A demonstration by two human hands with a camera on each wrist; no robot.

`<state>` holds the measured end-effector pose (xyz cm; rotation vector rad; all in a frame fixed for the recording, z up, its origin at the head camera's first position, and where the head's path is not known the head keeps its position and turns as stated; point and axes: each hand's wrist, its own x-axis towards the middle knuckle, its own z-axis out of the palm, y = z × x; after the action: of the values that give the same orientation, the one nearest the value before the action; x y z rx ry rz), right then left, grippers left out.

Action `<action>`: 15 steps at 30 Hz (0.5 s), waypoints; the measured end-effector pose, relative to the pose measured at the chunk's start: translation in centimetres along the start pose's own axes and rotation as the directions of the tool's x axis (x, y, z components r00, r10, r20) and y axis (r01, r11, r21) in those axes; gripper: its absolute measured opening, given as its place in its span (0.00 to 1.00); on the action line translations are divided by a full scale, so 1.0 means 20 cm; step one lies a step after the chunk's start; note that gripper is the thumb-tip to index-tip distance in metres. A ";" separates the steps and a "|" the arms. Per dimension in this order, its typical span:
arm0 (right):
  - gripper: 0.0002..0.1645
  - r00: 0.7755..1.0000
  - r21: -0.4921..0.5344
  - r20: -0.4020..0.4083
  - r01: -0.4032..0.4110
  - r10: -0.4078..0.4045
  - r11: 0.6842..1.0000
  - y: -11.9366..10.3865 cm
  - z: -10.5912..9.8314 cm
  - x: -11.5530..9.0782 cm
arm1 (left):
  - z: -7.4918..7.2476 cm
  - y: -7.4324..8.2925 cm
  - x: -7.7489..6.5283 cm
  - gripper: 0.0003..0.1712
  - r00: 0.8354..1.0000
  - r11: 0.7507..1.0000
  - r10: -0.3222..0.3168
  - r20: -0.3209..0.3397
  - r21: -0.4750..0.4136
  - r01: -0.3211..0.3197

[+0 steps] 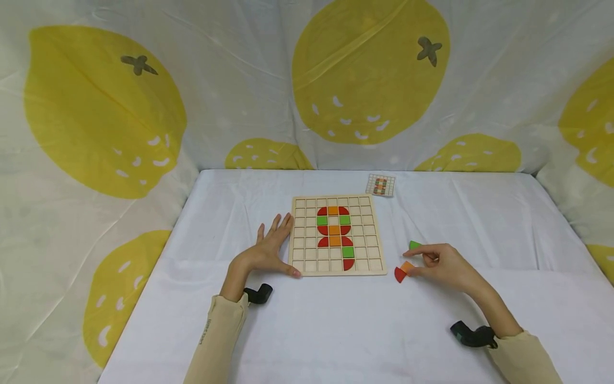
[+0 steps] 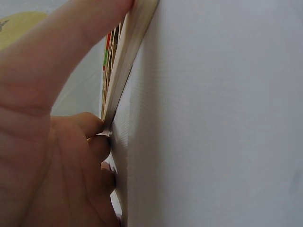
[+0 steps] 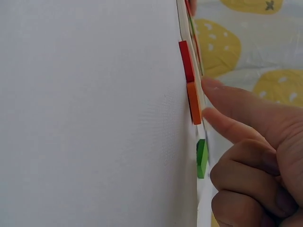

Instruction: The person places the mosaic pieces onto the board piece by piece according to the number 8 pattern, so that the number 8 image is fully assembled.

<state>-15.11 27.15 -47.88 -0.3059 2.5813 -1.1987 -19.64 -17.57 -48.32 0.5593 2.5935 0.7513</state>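
In the head view a square wooden grid board point(image 1: 309, 256) lies on the table, with red, orange and green tiles set in some squares. My left hand point(image 1: 268, 250) is spread along the board's left side, its thumb by the front corner and fingertips at the edge. To the right of the board, my right hand point(image 1: 443, 265) is low over the table, thumb and index finger apart beside an orange tile point(image 3: 194, 103). A red quarter-round tile point(image 1: 399, 275) adjoins the orange one. Close to the index fingertip lies a green tile point(image 1: 414, 245). The other right fingers are curled in.
A small card point(image 1: 380, 185) with a grid pattern lies behind the board's back right corner. White cloth point(image 1: 345, 330) covers the table. A lemon-print curtain point(image 1: 240, 80) hangs behind and at both sides.
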 end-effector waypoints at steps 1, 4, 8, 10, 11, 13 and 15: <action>0.21 1.000 -0.002 0.007 0.002 -0.001 1.000 0.00 0.00 0.00 | 0.00 0.00 0.00 0.85 1.000 1.000 0.001 0.000 0.000 -0.001; 0.20 1.000 -0.010 0.025 0.007 -0.006 1.000 0.01 -0.01 0.00 | 0.00 0.00 0.00 0.85 1.000 1.000 0.008 -0.004 -0.001 -0.008; 0.19 1.000 -0.018 0.026 0.012 -0.012 1.000 0.01 -0.01 0.00 | 0.00 0.00 0.00 0.86 1.000 1.000 0.004 -0.003 -0.003 -0.004; 0.19 1.000 -0.025 0.018 0.020 -0.019 0.999 0.02 -0.01 0.00 | 0.00 0.00 0.00 0.86 1.000 1.000 0.000 -0.001 -0.002 0.000; 0.20 1.000 -0.027 0.008 0.016 -0.016 0.999 0.02 -0.01 0.00 | 0.00 0.00 0.00 0.86 1.000 1.000 -0.003 0.000 0.001 0.003; 0.21 1.000 -0.035 -0.012 0.018 -0.018 0.999 0.02 -0.02 0.00 | 0.00 0.00 0.00 0.85 1.000 1.000 -0.007 0.002 0.005 0.007; 0.22 0.999 -0.051 -0.033 0.010 -0.012 0.999 0.02 -0.02 0.00 | 0.00 0.00 0.00 0.85 1.000 1.000 -0.006 0.003 0.006 0.006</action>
<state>-15.35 27.73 -47.94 -0.3136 2.6449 -1.1531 -19.68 -17.58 -48.32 0.5535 2.5945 0.7412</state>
